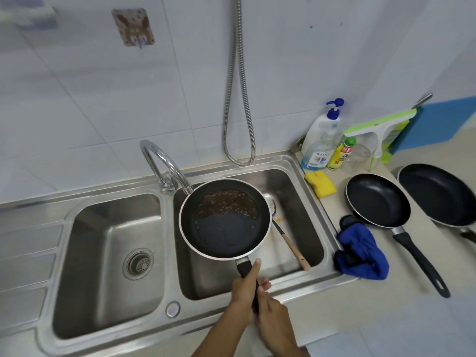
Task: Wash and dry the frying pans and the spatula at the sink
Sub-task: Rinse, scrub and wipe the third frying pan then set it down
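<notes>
Both hands clasp the black handle of one frying pan: the left hand in front with its thumb laid along the handle, the right hand just behind it. The pan hangs over the right basin, near the faucet, with brown residue inside, so I judge the washing has hardly begun. The spatula lies in this basin. The second pan and third pan wait on the counter, beside the blue cloth and yellow sponge. Nothing is dried yet.
</notes>
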Tool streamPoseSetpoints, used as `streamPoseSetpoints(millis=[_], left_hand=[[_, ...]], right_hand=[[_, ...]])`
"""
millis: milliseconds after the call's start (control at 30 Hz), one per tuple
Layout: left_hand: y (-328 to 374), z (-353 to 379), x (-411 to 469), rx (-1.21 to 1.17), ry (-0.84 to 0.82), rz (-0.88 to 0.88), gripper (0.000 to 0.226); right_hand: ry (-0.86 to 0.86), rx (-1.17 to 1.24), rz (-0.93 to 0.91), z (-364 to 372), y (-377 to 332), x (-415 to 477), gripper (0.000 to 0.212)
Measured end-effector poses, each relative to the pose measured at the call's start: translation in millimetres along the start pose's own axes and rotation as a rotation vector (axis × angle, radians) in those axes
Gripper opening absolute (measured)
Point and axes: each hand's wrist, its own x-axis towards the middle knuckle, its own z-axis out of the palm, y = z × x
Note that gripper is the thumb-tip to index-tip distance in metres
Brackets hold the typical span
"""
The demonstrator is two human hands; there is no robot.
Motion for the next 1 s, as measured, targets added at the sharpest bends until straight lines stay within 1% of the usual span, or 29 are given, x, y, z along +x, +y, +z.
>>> streamPoseSetpoints(millis=[33, 67, 200, 300, 367, 433, 467, 500, 533, 567, 600, 633, 667, 700, 733, 767, 833, 900, 1000], left_hand=[[0, 5, 3, -0.076, -0.023, -0.026, 0.047], [2, 9, 5, -0.094, -0.015, -0.027, 0.047], [0, 22, 5, -0.016, 0.109, 0.061, 0.053], [-4, 29, 4, 0.009, 0.157, 0.116, 0.053], [-7, 31, 2, -0.007, 0.166, 0.141, 0.051], [-8, 33, 0, -0.011, 0.172, 0.169, 0.049], [-8, 33, -1, -0.008, 0.176, 0.177, 0.047], [-8, 34, -2, -0.009, 0.181, 0.184, 0.044], [-8, 35, -2, -0.007, 0.186, 0.186, 0.041], [-9, 35, -4, -0.004, 0.192, 0.183, 0.039], [-9, 35, -5, 0.002, 0.199, 0.178, 0.038], [-11, 36, -6, 0.005, 0.206, 0.172, 0.038], [-12, 38, -8, 0.008, 0.216, 0.168, 0.037], [-13, 40, -10, 0.008, 0.226, 0.163, 0.036], [-14, 42, -11, 0.008, 0.237, 0.159, 0.036], [-15, 44, -12, 0.006, 0.246, 0.157, 0.037], [-16, 45, -14, -0.002, 0.256, 0.160, 0.037], [-17, 42, -16, -0.024, 0.252, 0.155, 0.036], [-19, 36, -15, -0.018, 0.243, 0.136, 0.036]], right_hand=[[0.007, -0.005, 0.008, -2, -1, -1, 0.054], [0.014, 0.008, 0.017, -3, -2, -2, 0.054], [0.005, 0.060, 0.062, -6, 2, -3, 0.063], [-0.036, 0.019, 0.014, -16, 7, -3, 0.057], [-0.123, -0.039, -0.079, -39, 5, -4, 0.047], [-0.299, -0.141, -0.178, -77, 1, 6, 0.037], [-0.378, -0.222, -0.204, -99, -2, 16, 0.035], [-0.403, -0.326, -0.223, -125, -6, 34, 0.036], [-0.337, -0.451, -0.244, -149, -9, 55, 0.035], [-0.191, -0.565, -0.281, -173, -16, 80, 0.033], [0.007, -0.661, -0.341, -193, -22, 108, 0.029], [0.180, -0.692, -0.399, -210, -31, 136, 0.025], [0.297, -0.676, -0.444, -223, -41, 164, 0.023], [0.353, -0.676, -0.470, -233, -52, 190, 0.025], [0.365, -0.714, -0.468, -241, -59, 214, 0.031], [0.348, -0.773, -0.422, -248, -66, 236, 0.040], [0.295, -0.844, -0.273, -254, -69, 270, 0.052], [0.256, -0.870, -0.162, -256, -62, 289, 0.052], [0.262, -0.862, -0.176, -257, -52, 300, 0.047]])
